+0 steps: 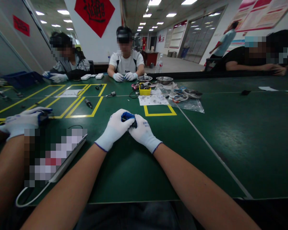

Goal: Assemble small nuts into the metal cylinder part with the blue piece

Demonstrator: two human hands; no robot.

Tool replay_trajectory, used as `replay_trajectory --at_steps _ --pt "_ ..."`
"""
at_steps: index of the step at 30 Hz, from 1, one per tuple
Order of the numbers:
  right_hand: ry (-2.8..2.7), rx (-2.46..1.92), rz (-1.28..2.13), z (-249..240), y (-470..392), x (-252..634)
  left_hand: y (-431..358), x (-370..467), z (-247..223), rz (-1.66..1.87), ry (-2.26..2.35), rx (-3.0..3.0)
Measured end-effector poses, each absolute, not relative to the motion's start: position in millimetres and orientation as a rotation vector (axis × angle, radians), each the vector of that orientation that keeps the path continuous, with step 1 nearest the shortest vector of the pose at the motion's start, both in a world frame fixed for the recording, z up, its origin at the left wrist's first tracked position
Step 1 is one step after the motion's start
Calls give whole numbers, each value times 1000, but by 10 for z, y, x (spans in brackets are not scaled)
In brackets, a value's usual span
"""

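Observation:
My left hand (116,127) and my right hand (144,129) meet above the green table, both in white gloves with blue-coated palms. Between their fingertips is a small dark part (134,124), mostly covered by the gloves, so its kind is not clear. The fingers of both hands are closed around it. Beyond the hands, a yellow taped rectangle (160,114) marks the tabletop. A dark, metal-tipped cylindrical piece (88,103) lies farther to the left, inside another taped area.
At left, a co-worker's gloved hand (26,121) is close to a cabled device (69,159). A yellow bin (145,90), metal bowls (164,80) and a plastic bag (192,103) stand ahead. People sit across the table; a blue crate (21,79) is at far left.

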State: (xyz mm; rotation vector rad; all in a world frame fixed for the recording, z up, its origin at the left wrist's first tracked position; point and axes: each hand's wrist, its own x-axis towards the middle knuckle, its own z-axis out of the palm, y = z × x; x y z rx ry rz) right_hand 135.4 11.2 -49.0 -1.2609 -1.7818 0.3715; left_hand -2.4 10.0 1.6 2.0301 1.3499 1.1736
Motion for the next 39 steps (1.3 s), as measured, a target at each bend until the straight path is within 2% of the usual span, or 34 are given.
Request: replay_trajectory --at_steps 18,31,39 --pt "-1653 -1067 425 -390 65 1412 31 1 76 1392 1166 1764" --pt "-1600 -998 447 -405 83 1412 24 -10 110 1336 1159 1874" --pt "-1636 -1013 480 -391 70 1432 -4 -43 182 1144 1141 2047"
